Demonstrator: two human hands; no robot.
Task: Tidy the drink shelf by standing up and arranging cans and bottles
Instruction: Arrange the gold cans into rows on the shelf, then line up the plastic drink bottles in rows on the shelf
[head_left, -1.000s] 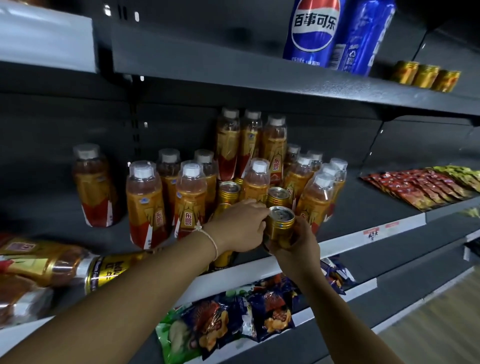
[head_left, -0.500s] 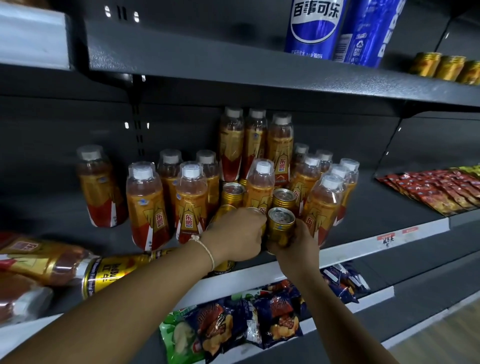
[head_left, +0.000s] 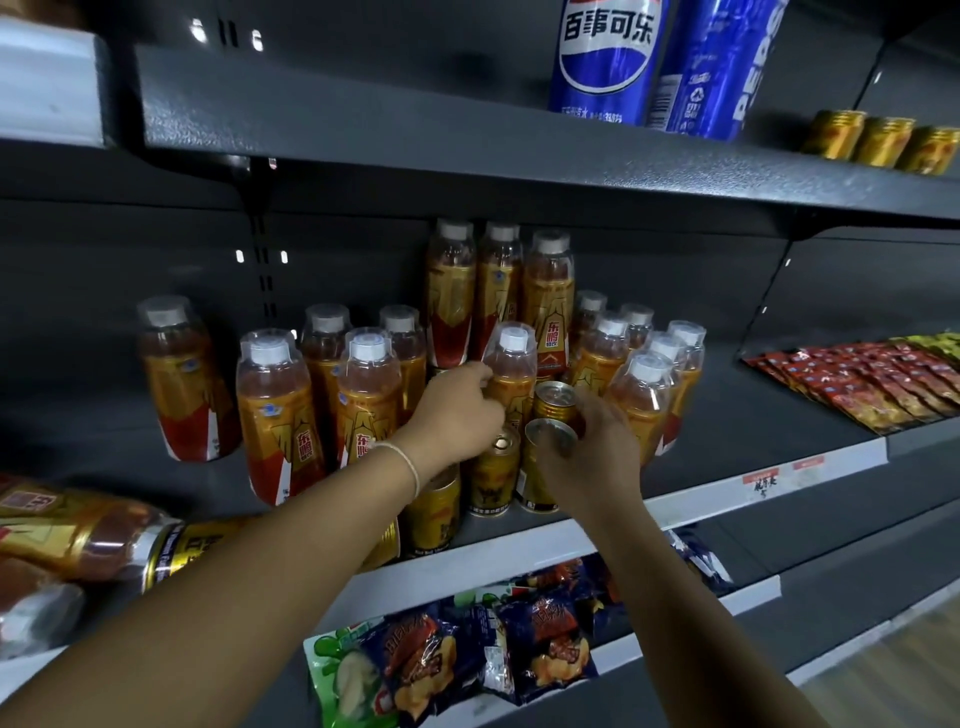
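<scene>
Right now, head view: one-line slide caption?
Right hand grips upright gold can; left hand touches clear orange-drink bottle on dark shelf.

On the dark middle shelf (head_left: 727, 447), the right hand (head_left: 592, 457) grips a gold can (head_left: 543, 467) standing upright near the front edge, its silver top tilted toward the camera. The left hand (head_left: 457, 415), a thin bracelet (head_left: 408, 465) on its wrist, reaches with its fingers (head_left: 480, 371) touching an orange drink bottle (head_left: 511, 374). Two more gold cans (head_left: 493, 475) stand just beside the held one, another behind it. Further orange bottles crowd the shelf behind. At far left a gold can (head_left: 176, 551) lies on its side. Blue Pepsi cans (head_left: 605, 57) stand on the upper shelf; snack packets (head_left: 467, 660) lie below.
</scene>
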